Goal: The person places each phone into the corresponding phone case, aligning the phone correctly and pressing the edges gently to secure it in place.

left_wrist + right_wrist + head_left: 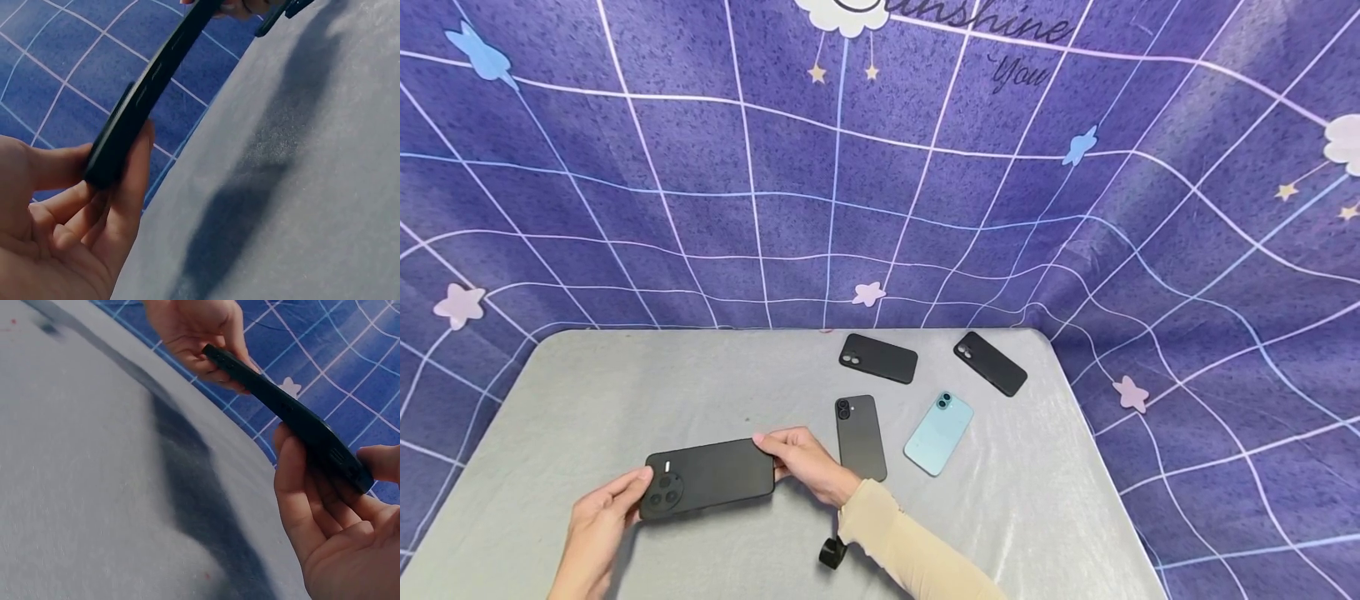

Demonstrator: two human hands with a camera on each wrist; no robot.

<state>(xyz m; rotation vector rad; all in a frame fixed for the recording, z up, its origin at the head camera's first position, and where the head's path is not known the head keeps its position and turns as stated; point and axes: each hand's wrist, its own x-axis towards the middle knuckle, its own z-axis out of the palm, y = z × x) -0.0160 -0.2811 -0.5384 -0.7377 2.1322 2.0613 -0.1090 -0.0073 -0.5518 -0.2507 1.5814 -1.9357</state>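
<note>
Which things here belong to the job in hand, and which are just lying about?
In the job:
black phone or case (cannot tell which)
left hand and right hand, gripping its ends

Apparently lying about:
dark grey phone
light blue phone
left black case
right black case

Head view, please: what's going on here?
A person is holding a dark phone with a round camera block up off the pale table in both hands: the left hand grips the camera end, the right hand the other end. Farther to the right, a dark grey phone and a teal phone lie on the table. Behind them lie two black pieces, either phones or cases; I can't tell which.
</note>
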